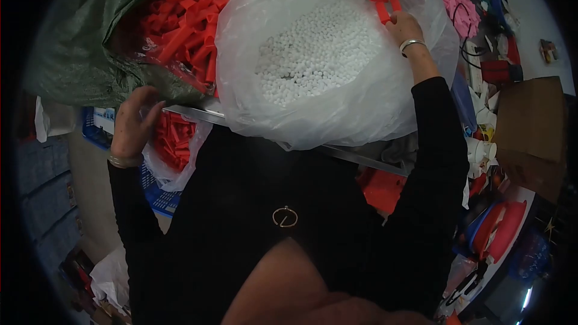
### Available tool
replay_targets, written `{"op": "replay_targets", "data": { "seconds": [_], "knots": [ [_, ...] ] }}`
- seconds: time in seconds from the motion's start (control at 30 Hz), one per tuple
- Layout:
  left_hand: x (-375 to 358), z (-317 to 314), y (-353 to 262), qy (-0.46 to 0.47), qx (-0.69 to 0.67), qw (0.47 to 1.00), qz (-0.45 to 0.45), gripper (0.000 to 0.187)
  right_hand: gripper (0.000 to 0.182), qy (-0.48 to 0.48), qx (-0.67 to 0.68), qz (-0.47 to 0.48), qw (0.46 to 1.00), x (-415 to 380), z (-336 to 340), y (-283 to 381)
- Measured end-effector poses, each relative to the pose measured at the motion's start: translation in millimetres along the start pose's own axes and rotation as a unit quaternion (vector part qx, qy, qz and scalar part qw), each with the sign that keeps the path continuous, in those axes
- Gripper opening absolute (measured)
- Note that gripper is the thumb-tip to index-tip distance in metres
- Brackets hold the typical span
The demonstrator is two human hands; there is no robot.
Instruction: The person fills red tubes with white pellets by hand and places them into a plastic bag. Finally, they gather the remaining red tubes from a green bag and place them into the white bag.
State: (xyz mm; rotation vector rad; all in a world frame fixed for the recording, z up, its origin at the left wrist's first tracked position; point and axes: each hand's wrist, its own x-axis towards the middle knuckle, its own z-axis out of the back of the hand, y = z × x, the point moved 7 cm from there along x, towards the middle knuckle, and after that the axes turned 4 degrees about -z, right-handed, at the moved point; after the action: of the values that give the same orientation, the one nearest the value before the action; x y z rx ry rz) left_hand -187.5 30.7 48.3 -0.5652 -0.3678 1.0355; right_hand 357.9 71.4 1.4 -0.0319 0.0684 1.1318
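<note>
Over the right side of a clear plastic bag (241,66), my right hand (404,28) is closed on some red plastic pieces (384,3), shaped like short flat tubes. Small white pellets (319,48) fill the middle of that bag. My left hand (131,121) is beside the lower edge of a green woven sack (72,42), thumb and fingers apart, with nothing visible in it. A heap of red plastic pieces (192,18) lies in the sack's mouth. Below, near my left hand, a smaller clear bag (165,177) holds more red pieces (174,141).
A metal table edge (195,114) runs under the bags. A blue plastic basket (158,198) sits beneath the small bag. Pink pieces (454,0) lie at the upper right. On the right are a cardboard box (530,135) and cluttered items, including a red reel (506,231).
</note>
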Motion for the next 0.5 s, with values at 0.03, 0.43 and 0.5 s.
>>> {"op": "replay_targets", "data": {
  "seconds": [0.03,0.43,0.5],
  "knots": [
    [3,0,-6,-0.01,-0.003,1.0,-0.019,0.022,0.023,-0.031,0.021,0.024,0.999,-3,8,4],
    [25,-13,-40,-0.019,-0.049,0.993,-0.104,0.018,0.02,0.084,0.11,0.234,0.962,-98,34,101],
    [27,-18,-40,-0.004,-0.054,0.994,-0.091,0.019,0.016,0.108,0.044,0.247,0.962,-116,16,118]
  ]
}}
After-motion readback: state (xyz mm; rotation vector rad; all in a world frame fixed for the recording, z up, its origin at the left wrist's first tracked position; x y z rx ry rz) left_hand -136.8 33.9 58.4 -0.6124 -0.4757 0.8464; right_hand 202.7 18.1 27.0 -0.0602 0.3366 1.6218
